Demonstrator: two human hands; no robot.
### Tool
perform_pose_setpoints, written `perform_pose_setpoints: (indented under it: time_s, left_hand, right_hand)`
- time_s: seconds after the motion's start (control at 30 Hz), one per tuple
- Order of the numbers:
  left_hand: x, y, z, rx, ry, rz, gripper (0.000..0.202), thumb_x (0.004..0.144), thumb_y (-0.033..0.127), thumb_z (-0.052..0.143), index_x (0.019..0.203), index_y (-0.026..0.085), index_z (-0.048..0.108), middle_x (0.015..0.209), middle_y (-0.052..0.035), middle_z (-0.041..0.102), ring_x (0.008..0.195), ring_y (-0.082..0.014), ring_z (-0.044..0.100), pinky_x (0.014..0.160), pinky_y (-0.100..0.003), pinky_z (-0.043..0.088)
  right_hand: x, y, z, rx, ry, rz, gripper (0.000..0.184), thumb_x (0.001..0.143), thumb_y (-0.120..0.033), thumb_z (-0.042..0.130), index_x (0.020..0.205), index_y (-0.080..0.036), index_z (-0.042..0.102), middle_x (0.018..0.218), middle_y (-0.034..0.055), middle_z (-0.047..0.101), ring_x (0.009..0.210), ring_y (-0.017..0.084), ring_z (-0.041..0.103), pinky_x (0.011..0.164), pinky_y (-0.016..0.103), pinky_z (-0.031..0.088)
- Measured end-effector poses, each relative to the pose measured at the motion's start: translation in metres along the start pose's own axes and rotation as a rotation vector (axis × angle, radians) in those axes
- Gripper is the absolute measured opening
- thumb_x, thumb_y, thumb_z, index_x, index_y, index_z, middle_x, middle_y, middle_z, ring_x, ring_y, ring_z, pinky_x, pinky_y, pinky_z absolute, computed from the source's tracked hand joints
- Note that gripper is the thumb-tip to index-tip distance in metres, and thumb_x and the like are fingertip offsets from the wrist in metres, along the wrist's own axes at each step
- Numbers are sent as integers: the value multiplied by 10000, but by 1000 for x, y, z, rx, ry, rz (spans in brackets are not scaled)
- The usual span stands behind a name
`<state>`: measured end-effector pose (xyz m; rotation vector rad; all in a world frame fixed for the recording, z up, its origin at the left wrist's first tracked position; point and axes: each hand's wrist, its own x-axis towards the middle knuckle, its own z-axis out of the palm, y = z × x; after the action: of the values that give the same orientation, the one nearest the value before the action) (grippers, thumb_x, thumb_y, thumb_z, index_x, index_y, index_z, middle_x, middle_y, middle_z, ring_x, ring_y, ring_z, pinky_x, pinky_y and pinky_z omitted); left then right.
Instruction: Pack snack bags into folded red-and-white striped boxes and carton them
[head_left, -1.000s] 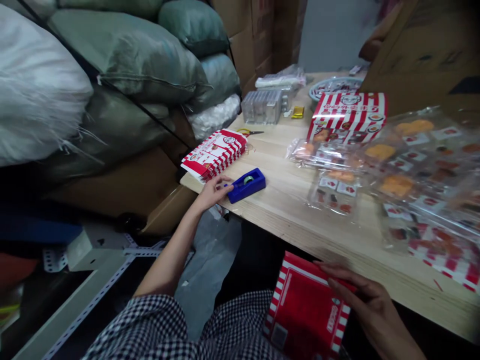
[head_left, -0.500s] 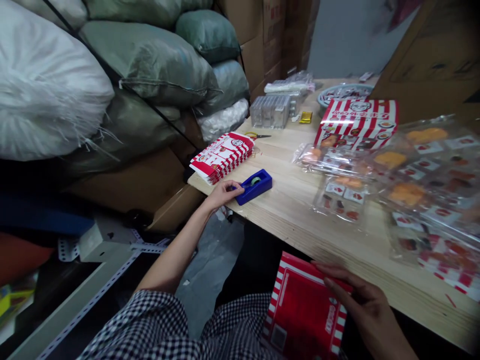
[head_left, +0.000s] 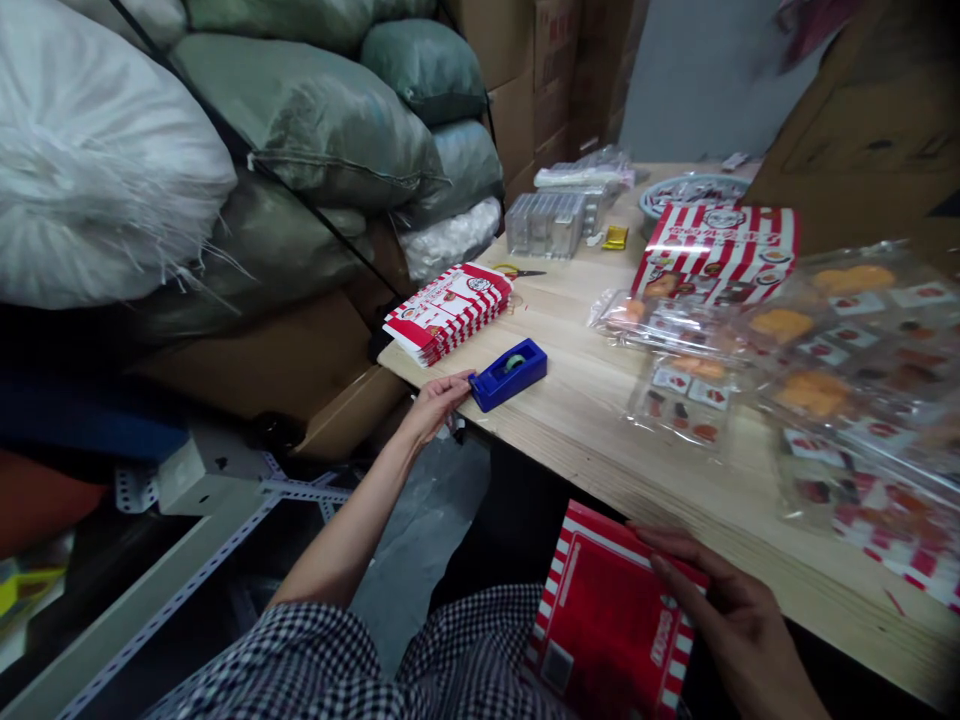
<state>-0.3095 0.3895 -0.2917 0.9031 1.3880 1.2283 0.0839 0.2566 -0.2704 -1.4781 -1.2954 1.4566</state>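
My left hand point(head_left: 441, 400) is closed in a pinch at the cutter end of a blue tape dispenser point(head_left: 512, 374), on clear tape that hardly shows. The dispenser stands near the table edge with a small tape roll in it. Low in front of my body, my right hand point(head_left: 731, 610) holds a red bag or flat box point(head_left: 611, 615) with red-and-white striped sides and a printed code. Its thumb and fingers lie over the right edge. Behind the dispenser lies a stack of folded red-and-white striped packaging point(head_left: 450, 312).
Clear bags with orange and brown pieces point(head_left: 817, 390) cover the table's right side. Behind them are a striped box point(head_left: 716, 250) and a bowl of packets point(head_left: 690, 190). Scissors point(head_left: 517, 271) and clear plastic cases point(head_left: 547, 222) lie farther back. Stuffed sacks point(head_left: 300, 120) are piled left.
My left hand has drawn back slightly left, from over the dispenser's front to just beyond its cutter end. My right hand still holds the red packaging in about the same place.
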Motion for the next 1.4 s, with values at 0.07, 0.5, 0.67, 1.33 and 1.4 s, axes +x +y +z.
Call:
perform_pose_setpoints:
  time_s: [0.07, 0.5, 0.67, 1.33, 1.4]
  left_hand:
    - [-2, -13, 1, 10, 60, 57, 375, 653, 473, 857, 773, 139, 734, 1352, -152, 653, 1224, -280, 624, 1095, -384, 445]
    - [-96, 13, 68, 139, 159, 196, 188, 852, 358, 736, 905, 178, 733, 770, -9, 710, 731, -138, 653, 778, -261, 529]
    - [-172, 28, 142, -84, -119, -99, 136, 877, 315, 726, 956, 214, 771, 736, -4, 702, 664, -117, 657, 693, -238, 561]
    - [-143, -10, 140, 407, -63, 248, 769, 694, 382, 890, 1378, 318, 546, 1099, -45, 631, 968, -211, 616, 858, -341, 516]
    - [-136, 1, 133, 553, -200, 559, 617, 775, 332, 835, 1348, 359, 607, 1307, -69, 590, 1206, -267, 546, 1042, -439, 450]
  right_hand:
    - [2, -2, -1, 7, 2, -11, 287, 820, -470, 740, 1008, -263, 808, 1179, 82, 753, 1172, 277, 680, 1003, 316, 553]
    - [-18, -36, 27, -106, 293, -384, 244, 956, -199, 607, 1130, -306, 743, 1240, 59, 684, 1157, 230, 649, 1009, 421, 520]
    - [-25, -26, 46, -208, 270, -551, 445, 936, -53, 567, 1256, -336, 688, 1295, 60, 652, 1173, 238, 647, 982, 438, 563]
    - [-17, -23, 36, -130, 148, -502, 367, 954, -114, 576, 1218, -326, 719, 1268, 67, 680, 1137, 237, 683, 954, 422, 599]
    - [-15, -33, 30, -105, 102, -461, 314, 960, -147, 582, 1172, -315, 741, 1227, 63, 696, 1113, 227, 688, 933, 404, 601]
